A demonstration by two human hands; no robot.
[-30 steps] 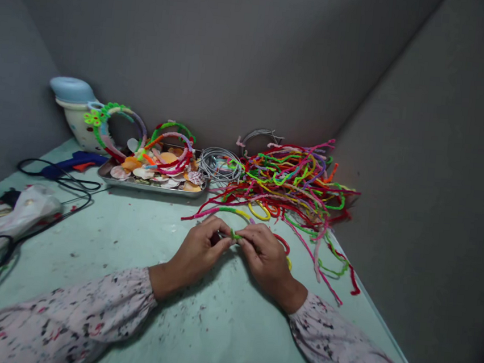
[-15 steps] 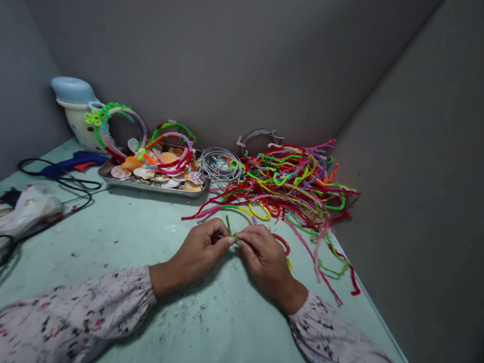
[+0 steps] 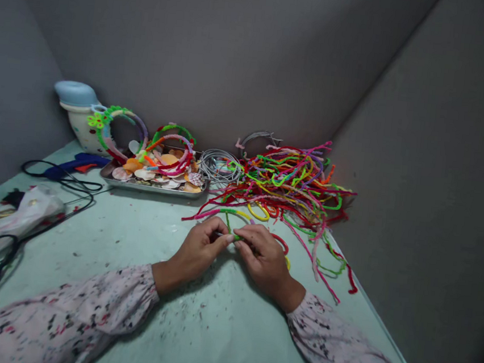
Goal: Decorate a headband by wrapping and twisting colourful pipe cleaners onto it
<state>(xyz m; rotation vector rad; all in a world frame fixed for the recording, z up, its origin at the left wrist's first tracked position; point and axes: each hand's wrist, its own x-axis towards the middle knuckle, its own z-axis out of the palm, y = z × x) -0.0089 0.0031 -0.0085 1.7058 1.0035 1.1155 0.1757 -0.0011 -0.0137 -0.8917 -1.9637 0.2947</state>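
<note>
The left hand [image 3: 197,251] and right hand [image 3: 264,256] pinch a green pipe cleaner [image 3: 228,224] tight, its end poking forward nearer the left.

A fuzzy green pipe cleaner [image 3: 228,223] now rises in a thin curved end above the fingertips of the left hand [image 3: 196,253] and right hand [image 3: 264,256], where only a short green tuft showed in the earliest picture. The pale-blue-capped white container [image 3: 76,93], upper left of the frame, sits slightly lower and nearer the centre than before.
</note>
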